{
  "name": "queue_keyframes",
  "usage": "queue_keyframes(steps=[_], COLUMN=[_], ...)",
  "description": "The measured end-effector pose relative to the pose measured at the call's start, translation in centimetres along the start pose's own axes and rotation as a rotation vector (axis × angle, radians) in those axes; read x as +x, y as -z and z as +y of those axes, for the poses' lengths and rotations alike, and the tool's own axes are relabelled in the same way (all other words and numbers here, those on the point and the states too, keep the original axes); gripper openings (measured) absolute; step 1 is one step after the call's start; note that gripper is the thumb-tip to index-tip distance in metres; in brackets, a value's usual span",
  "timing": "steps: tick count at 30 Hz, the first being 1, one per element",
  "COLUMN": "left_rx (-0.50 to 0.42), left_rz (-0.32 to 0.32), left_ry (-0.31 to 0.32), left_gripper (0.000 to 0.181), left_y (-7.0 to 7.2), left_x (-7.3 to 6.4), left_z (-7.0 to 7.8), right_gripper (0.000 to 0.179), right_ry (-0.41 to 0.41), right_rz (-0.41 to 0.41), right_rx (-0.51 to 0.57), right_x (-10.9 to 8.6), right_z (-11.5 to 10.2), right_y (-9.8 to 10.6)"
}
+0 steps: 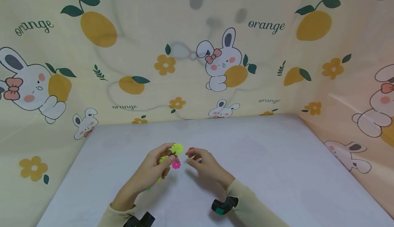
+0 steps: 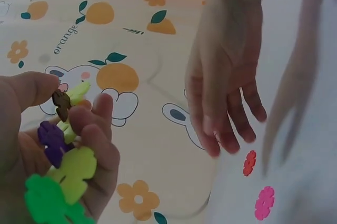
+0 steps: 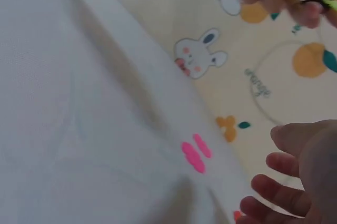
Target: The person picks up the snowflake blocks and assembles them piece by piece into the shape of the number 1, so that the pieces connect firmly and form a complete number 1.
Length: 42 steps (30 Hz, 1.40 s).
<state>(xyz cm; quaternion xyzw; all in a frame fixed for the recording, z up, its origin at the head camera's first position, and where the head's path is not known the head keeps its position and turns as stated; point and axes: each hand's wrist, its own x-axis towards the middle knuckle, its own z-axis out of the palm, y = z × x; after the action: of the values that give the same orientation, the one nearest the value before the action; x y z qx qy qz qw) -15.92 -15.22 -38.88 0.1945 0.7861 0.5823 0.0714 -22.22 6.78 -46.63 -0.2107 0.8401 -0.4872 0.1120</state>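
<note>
**Left hand full of flower pieces, right hand loose above the surface**

Your left hand (image 1: pixel 154 170) has its fingers curled round a cluster of plastic flower pieces (image 2: pixel 63 166) — the left wrist view shows a green one lowest, a yellow-green one above it, a purple one, and a small brown one pinched up near the thumb. From the head view, a yellow-green flower (image 1: pixel 177 148) sticks up at your fingertips, raised off the white surface (image 1: pixel 277 172).

Your right hand (image 1: pixel 201 162) sits just beside the left, fingers relaxed and pointing down, holding nothing that can be seen. The left wrist view shows those fingers (image 2: pixel 231 124) hanging loose over the surface, apart from the pieces below.

A pink flower (image 1: pixel 176 165) lies flat on the surface between your two hands, close under the left fingertips. A red flower (image 2: pixel 249 163) lies near it, right beneath the tips of your right hand — whether a finger touches it, you cannot tell from here. The right wrist view catches the pink one (image 3: pixel 196 153) edge-on near the far rim of the surface.

Behind it all hangs a cream backdrop (image 1: pixel 197 49) printed with rabbits and oranges, wrapping round both sides.
</note>
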Motion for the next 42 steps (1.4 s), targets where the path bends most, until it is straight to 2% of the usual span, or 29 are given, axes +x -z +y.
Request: queue_keyframes(steps=[6,11,16,20,23,27,30,36,42], left_rx=[-0.012,-0.014,-0.015,-0.016,-0.017,-0.006,0.002,-0.016,-0.036], left_rz=[0.026,0.021,0.016,0.009,0.004,0.003,0.002,-0.004,-0.012], left_ry=[0.045,0.032,0.017,0.02,0.027,0.037,0.043,0.055,0.032], left_gripper=[0.035,0.035,0.035,0.034,0.034,0.035,0.036,0.035,0.037], left_y=[0.5,0.6,0.4,0.3,0.2,0.2,0.2,0.1,-0.3], left_x=[-0.2,-0.2,-0.1,-0.1,-0.1,-0.1,0.0,0.1,0.3], left_z=[0.3,0.5,0.6,0.5,0.5,0.5,0.4,0.1,-0.3], right_gripper=[0.039,0.04,0.033,0.018,0.021,0.033,0.027,0.021,0.015], right_ry=[-0.032,0.026,0.034,0.027,0.021,0.051,0.064,0.015,0.01], right_rz=[-0.056,-0.043,-0.014,-0.01,-0.018,-0.043,-0.056,-0.074,-0.075], right_rx=[-0.118,-0.221,-0.3,-0.327,-0.352,-0.438,-0.472,-0.362,-0.059], right_x=[1.5,2.4,2.9,2.8,2.8,2.9,3.0,2.4,1.2], right_z=[0.4,0.4,0.0,0.1,0.3,0.3,0.0,-0.3,0.4], right_y=[-2.4,-3.6,-3.9,-3.8,-3.8,-3.9,-3.9,-3.5,-2.2])
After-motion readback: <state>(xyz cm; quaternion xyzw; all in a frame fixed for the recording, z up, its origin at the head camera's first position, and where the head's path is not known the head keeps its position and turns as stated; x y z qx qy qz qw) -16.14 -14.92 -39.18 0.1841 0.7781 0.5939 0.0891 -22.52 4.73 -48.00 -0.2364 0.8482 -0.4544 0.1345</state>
